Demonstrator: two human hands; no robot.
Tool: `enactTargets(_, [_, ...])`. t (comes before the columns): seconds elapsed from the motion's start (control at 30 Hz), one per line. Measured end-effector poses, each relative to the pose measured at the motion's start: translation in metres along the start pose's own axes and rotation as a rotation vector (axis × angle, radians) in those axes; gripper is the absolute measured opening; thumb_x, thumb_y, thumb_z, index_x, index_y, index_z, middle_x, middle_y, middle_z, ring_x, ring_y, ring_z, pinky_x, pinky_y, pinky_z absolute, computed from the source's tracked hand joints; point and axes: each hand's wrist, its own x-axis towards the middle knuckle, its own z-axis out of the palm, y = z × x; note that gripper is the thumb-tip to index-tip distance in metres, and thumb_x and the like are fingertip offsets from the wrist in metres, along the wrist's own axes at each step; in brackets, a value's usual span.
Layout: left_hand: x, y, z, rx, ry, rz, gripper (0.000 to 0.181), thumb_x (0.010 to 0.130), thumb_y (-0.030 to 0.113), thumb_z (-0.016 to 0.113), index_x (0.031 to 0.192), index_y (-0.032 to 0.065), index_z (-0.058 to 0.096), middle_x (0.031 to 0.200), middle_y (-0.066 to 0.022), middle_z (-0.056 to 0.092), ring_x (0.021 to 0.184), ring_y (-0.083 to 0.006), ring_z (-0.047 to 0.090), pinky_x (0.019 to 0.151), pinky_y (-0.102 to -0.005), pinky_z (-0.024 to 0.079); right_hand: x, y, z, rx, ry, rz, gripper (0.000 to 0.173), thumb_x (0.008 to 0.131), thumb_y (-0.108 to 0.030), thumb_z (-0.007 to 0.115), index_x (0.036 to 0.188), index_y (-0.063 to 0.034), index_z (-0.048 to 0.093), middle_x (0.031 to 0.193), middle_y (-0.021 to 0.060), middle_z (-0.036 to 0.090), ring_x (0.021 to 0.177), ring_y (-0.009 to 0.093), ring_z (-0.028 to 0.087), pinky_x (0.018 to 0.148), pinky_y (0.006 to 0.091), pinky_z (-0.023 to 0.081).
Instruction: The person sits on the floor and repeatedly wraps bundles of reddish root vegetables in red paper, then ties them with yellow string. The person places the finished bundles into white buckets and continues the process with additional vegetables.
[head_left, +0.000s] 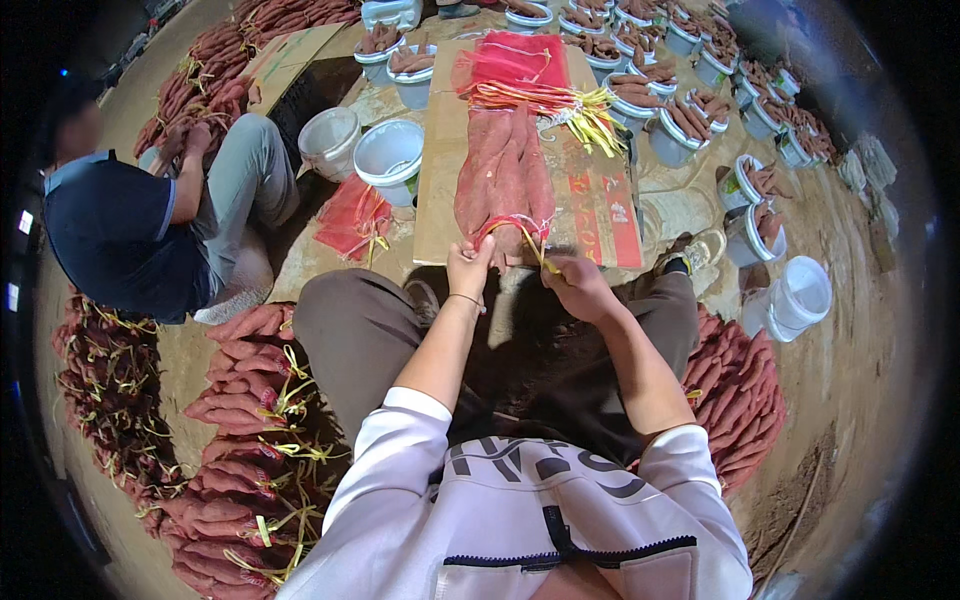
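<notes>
A red mesh bag of sweet potatoes (504, 169) lies lengthwise on a flattened cardboard sheet, its mouth towards me. My left hand (471, 266) pinches the left side of the mouth. On the right, my right hand (577, 285) grips the yellow drawstring (534, 244), which runs taut from the bag's rim. Ends of sweet potatoes show at the opening between my hands. Beyond the bag, a bundle of red mesh bags (517, 64) with yellow ties (596, 120) rests on the cardboard (439, 187).
Two white buckets (388, 161) stand left of the cardboard, near a loose red mesh bag (352, 217). Several buckets of sweet potatoes (675, 135) fill the far right. Tied bags (232, 480) lie stacked at my left, more (739, 397) at my right. Another person (127, 225) sits at left.
</notes>
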Motion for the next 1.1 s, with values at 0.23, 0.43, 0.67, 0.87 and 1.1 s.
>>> enactTargets(0.23, [-0.005, 0.043, 0.004, -0.164, -0.073, -0.057, 0.022, 0.088, 0.019, 0.061, 0.083, 0.0073, 0.043, 0.068, 0.0, 0.051, 0.057, -0.0086, 0.051, 0.052, -0.021, 0.045, 0.009, -0.058, -0.021, 0.791, 0.069, -0.078, 0.032, 0.093, -0.028, 0.049, 0.071, -0.0063, 0.045, 0.062, -0.0004, 0.04, 0.053, 0.008, 0.032, 0.049, 0.0233, 0.028])
enactTargets(0.43, [-0.052, 0.141, 0.007, -0.366, -0.341, 0.305, 0.039, 0.08, -0.001, 0.062, 0.109, 0.0041, 0.037, 0.095, -0.0068, 0.054, 0.087, -0.0108, 0.054, 0.077, -0.0228, 0.046, 0.017, -0.155, -0.064, 1.029, 0.02, -0.441, 0.035, 0.094, -0.029, 0.045, 0.066, -0.0078, 0.038, 0.055, -0.0018, 0.032, 0.05, 0.009, 0.028, 0.045, 0.0223, 0.025])
enactTargets(0.67, [-0.114, 0.232, -0.003, -0.202, -0.455, 0.3, 0.035, 0.077, -0.005, 0.064, 0.102, 0.0008, 0.04, 0.084, -0.0053, 0.056, 0.076, -0.0078, 0.055, 0.066, -0.0195, 0.046, -0.006, -0.225, -0.082, 1.368, -0.168, -0.725, 0.032, 0.096, -0.026, 0.038, 0.068, -0.0092, 0.036, 0.052, -0.0038, 0.03, 0.046, 0.007, 0.024, 0.04, 0.0212, 0.023])
enactTargets(0.87, [-0.133, 0.241, -0.012, -0.174, -0.487, 0.389, 0.028, 0.079, -0.005, 0.061, 0.094, 0.003, 0.039, 0.082, -0.0025, 0.052, 0.073, -0.0053, 0.051, 0.066, -0.0186, 0.044, -0.029, -0.24, -0.071, 1.64, -0.263, -0.794, 0.034, 0.097, -0.026, 0.034, 0.065, -0.0131, 0.041, 0.053, -0.0061, 0.029, 0.047, 0.007, 0.024, 0.042, 0.0216, 0.024])
enactTargets(1.1, [-0.116, 0.123, -0.011, -0.26, -0.687, 0.036, 0.022, 0.089, 0.012, 0.047, 0.103, 0.001, 0.06, 0.093, -0.0048, 0.063, 0.084, -0.0114, 0.058, 0.08, -0.0255, 0.045, -0.046, -0.165, -0.021, 1.64, -0.064, -0.514, 0.037, 0.096, -0.028, 0.035, 0.063, -0.0126, 0.037, 0.05, -0.0054, 0.028, 0.045, 0.007, 0.024, 0.041, 0.0214, 0.024])
